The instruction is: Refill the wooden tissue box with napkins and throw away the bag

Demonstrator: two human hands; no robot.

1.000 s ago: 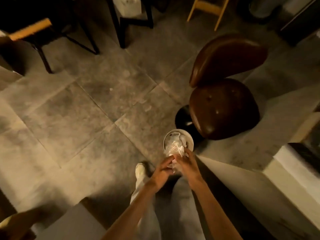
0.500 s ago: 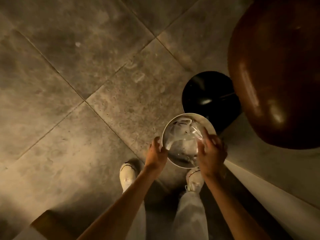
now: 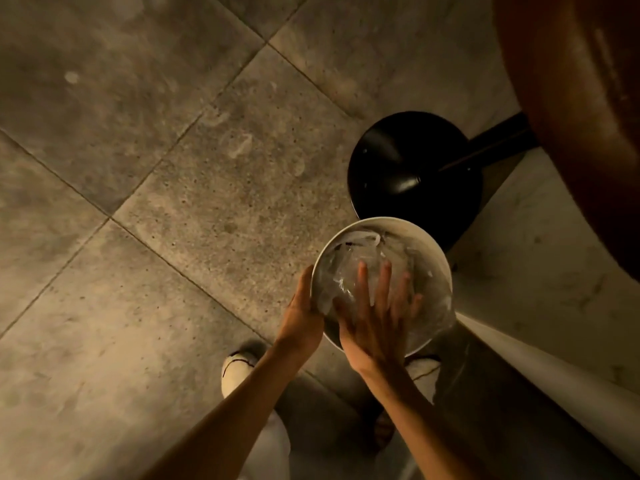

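Observation:
A small round white bin (image 3: 437, 258) stands on the floor in front of my feet. A crumpled clear plastic bag (image 3: 341, 271) lies inside it, up near the rim. My left hand (image 3: 303, 311) rests against the bin's left rim. Over the bin's mouth my right hand (image 3: 375, 315) is spread flat, fingers apart, lying on the plastic. The wooden tissue box is not in view.
The black round base (image 3: 412, 174) of a stool stands just beyond the bin, under a brown padded seat (image 3: 581, 126) at the upper right. A pale counter wall (image 3: 540, 289) runs along the right. My white shoes (image 3: 237, 372) are on the grey tiled floor.
I have bent closer to the bin. The bag went from between both hands into the bin. My left hand moved to the rim and my right hand opened flat over the plastic.

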